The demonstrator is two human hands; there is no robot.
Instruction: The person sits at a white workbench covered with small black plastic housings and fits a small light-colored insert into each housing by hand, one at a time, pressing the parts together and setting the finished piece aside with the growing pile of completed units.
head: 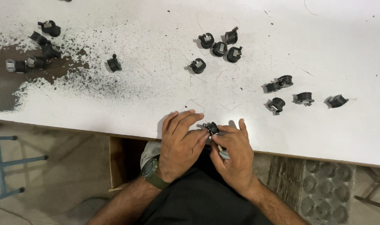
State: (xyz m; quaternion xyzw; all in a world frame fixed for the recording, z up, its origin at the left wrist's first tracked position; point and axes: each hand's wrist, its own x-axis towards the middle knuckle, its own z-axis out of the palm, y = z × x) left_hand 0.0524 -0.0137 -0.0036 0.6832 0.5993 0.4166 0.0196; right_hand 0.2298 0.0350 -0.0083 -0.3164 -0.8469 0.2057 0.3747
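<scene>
Both hands meet at the near table edge, centre of frame. Left hand (181,143), w/ a green wristwatch (151,171), lies mostly flat, fingers loosely extended, fingertips touching a small black plastic part (211,127). Right hand (235,155) is curled, thumb + forefinger pinching that same part; a thin pale stick-like bit (220,148) pokes out under its fingers, can't tell what it is. The part sits just over the table's front edge, between the two hands.

Counts, loose black parts on the white table (156,83):
- 5 in a top-centre cluster (218,46), round, spool-like, some w/ a grey metal insert.
- 5 at the right (303,95), same drum shape, lying on their sides.
- 1 alone (113,63), left of centre.
- approx 6 at the far left (36,50), overlapping, exact no. hard to tell; one looks like a silver metal cap.

Tabletop: white laminate, matte, badly chipped at left w/ a brown patch and black speckling. A few thin hair-like wires lie about.

Below the edge: dark trousers, blue metal frame (2,166) at left, 1 grey moulded tray w/ round pockets (325,191) at right.
</scene>
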